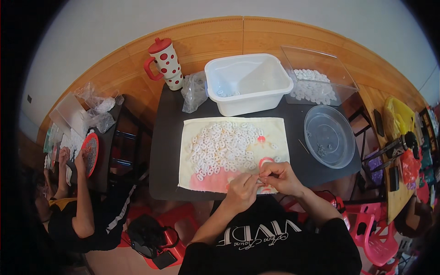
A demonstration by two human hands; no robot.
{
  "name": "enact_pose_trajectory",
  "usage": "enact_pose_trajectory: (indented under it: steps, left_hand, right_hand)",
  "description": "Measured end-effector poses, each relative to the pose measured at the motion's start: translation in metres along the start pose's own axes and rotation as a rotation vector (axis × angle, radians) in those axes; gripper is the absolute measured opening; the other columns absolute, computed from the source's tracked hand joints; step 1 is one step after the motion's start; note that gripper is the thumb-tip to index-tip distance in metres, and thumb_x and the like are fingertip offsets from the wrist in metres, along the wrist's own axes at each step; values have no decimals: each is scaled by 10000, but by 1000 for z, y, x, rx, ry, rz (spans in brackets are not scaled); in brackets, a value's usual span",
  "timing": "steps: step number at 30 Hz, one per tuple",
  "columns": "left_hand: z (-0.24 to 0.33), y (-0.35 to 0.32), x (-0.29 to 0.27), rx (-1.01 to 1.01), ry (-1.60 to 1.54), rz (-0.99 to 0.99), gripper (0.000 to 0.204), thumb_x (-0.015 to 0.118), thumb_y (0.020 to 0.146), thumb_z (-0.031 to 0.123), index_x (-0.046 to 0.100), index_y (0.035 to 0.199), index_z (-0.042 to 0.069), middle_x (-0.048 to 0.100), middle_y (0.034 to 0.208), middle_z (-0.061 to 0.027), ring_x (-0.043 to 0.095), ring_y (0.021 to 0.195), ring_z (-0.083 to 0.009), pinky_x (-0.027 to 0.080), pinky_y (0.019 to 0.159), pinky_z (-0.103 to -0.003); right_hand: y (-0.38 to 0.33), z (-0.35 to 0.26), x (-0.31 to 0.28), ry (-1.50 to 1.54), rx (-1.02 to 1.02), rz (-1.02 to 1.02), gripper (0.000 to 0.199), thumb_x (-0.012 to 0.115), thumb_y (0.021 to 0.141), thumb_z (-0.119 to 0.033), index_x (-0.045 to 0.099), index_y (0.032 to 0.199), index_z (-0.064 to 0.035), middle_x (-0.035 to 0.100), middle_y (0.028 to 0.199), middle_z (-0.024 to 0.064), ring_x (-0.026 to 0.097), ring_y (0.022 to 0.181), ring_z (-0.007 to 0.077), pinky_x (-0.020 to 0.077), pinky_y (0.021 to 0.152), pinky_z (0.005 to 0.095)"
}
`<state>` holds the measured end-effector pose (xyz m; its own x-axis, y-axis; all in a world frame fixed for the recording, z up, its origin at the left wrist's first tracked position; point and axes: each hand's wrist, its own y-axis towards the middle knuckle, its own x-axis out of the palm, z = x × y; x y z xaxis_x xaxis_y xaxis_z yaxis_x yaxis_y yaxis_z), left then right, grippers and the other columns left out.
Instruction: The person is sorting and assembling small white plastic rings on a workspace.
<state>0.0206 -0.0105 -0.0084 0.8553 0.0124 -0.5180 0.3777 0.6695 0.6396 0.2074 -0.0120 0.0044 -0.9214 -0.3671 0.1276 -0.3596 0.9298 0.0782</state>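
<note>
My left hand (243, 190) and my right hand (282, 178) meet at the near right part of a cream cloth (275, 128) with pink patches. The fingers of both are pinched together, almost touching. Whatever sits between the fingertips is too small and too covered to make out. Many white oval ring-shaped pieces (222, 149) lie loosely spread over the left and middle of the cloth, beyond my left hand. A few lie apart toward the right, close to my right fingers.
A white tub (250, 103) with a few pieces inside stands behind the cloth. Right of it is a clear box (314, 87) of white pieces, then a round clear tray (330, 137) with small grey bits. A spotted tumbler (167, 64) stands back left. A co-worker handles a red tray (90, 153).
</note>
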Motion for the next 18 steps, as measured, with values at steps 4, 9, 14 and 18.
enact_pose_trajectory:
  steps: [4,9,14,18]
  left_hand:
    - [0,1,1,-35,3,-25,303,721,712,-46,635,1003,-35,623,826,-147,635,700,-317,500,577,-381]
    - [-2,4,3,-179,-38,-58,277,721,714,-34,641,978,-10,610,825,-149,621,724,-335,501,620,-398]
    - [-4,7,-6,-193,-40,-135,259,709,722,-47,647,972,-14,589,823,-145,612,770,-331,496,647,-403]
    - [-8,6,-11,-115,-67,-143,223,694,727,-60,650,942,-23,563,804,-143,592,756,-326,483,636,-403]
  right_hand:
    - [1,0,-2,-2,17,-19,104,592,888,119,624,864,23,613,861,20,563,839,60,463,722,219]
    - [5,6,-3,-503,-298,7,177,560,770,158,593,848,1,595,850,97,593,775,232,464,681,308]
    - [2,6,2,-812,-474,28,185,641,707,114,641,857,7,634,872,125,631,802,300,501,694,358]
    - [2,5,3,-969,-560,6,217,651,645,75,649,850,2,632,875,112,624,789,299,502,696,376]
